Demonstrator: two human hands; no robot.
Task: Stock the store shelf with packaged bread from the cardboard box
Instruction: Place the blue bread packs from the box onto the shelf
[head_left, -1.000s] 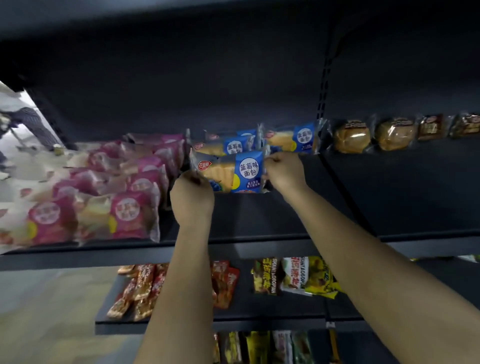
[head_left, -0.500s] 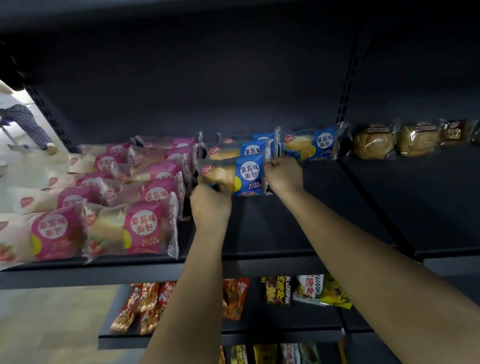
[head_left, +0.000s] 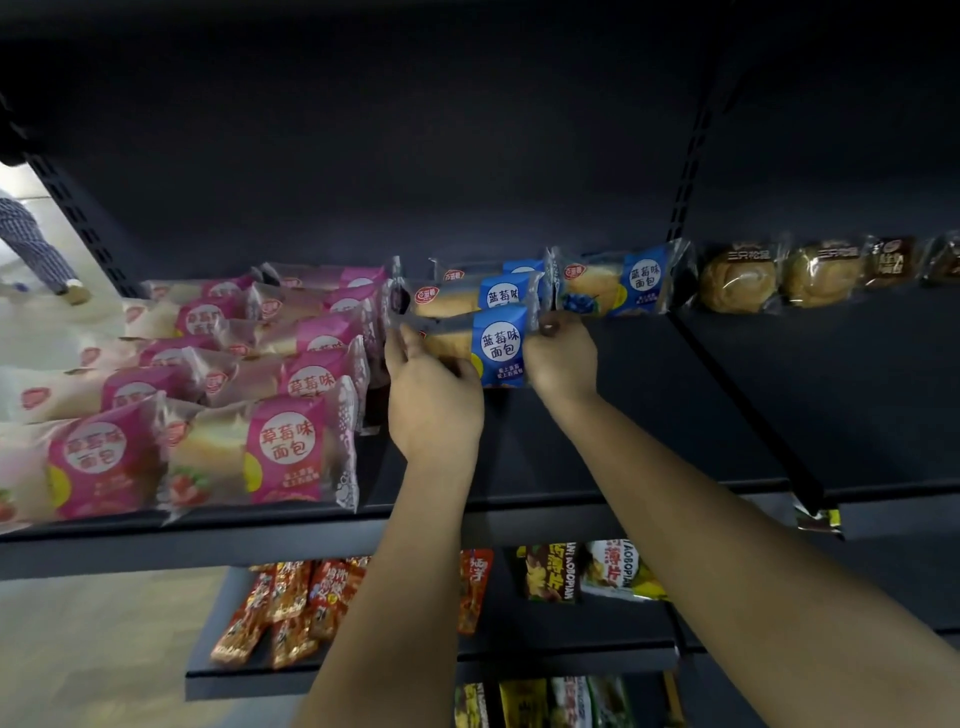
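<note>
A blue blueberry bread packet (head_left: 496, 345) stands on the dark shelf (head_left: 597, 452), in front of a second blue packet (head_left: 475, 300) and a third partly hidden behind it. My left hand (head_left: 434, 392) grips its left end and my right hand (head_left: 561, 358) pinches its right end. Another blue packet (head_left: 618, 280) stands further right at the back of the shelf. The cardboard box is out of view.
Several pink strawberry bread packets (head_left: 265, 452) fill the shelf's left half. Round buns in clear wrap (head_left: 737, 278) line the back right. A lower shelf (head_left: 467, 670) holds red snack packets (head_left: 280, 608) and yellow ones. A person's leg (head_left: 36, 244) shows at far left.
Both hands have pushed the blue packet further back on the shelf, up against the packet behind it. My view has moved closer.
</note>
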